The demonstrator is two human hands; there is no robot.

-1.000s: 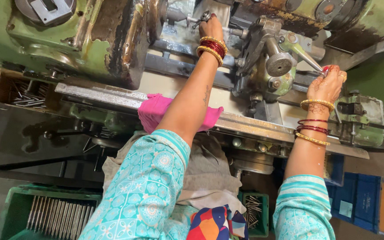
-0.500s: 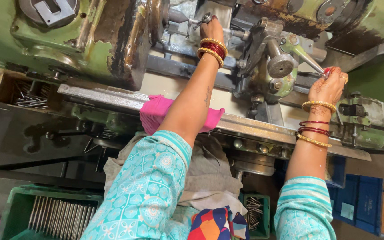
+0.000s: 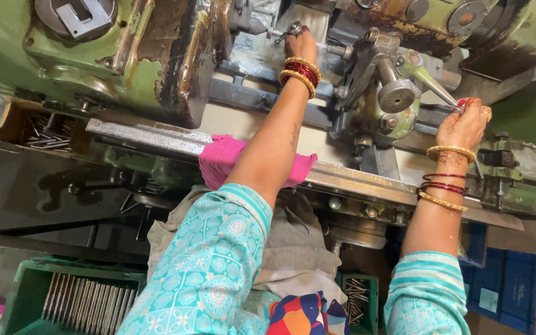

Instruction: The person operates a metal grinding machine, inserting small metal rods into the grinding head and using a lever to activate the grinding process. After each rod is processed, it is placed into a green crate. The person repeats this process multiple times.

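Reaching deep into a worn green lathe [image 3: 125,68], a person's left hand [image 3: 300,44] is curling shut around a small metal part [image 3: 293,28] at the machine's spindle end; the fingers are folded over it, so how much of the part they are gripping cannot be told. Red and gold bangles [image 3: 301,73] are sitting on that wrist just below the hand. Off to the right of it and a little lower, the right hand [image 3: 466,124] is pinching the tip of a slim silver lever [image 3: 432,84], its fingertips [image 3: 469,104] closing together on the end while the rest of the hand is staying loosely folded. The lever is running up and left from that hand to a round steel knob [image 3: 397,94] on the green tool block between the two hands.

Under the left forearm, a pink cloth [image 3: 221,162] is lying on the machine's steel rail [image 3: 355,180], with a grey cloth [image 3: 293,242] hanging below it. Far below and left of the left hand, a green crate [image 3: 26,282] is holding a row of long grey metal rods [image 3: 88,301] lying side by side. Nearer the person's body, below the right elbow's side, a smaller green bin [image 3: 370,291] is holding short dark rods [image 3: 355,298] in a loose heap. Left of the lathe head, a recessed tray [image 3: 13,121] is holding more thin rods [image 3: 48,133]. Blue crates [image 3: 516,279] are standing below the right forearm.
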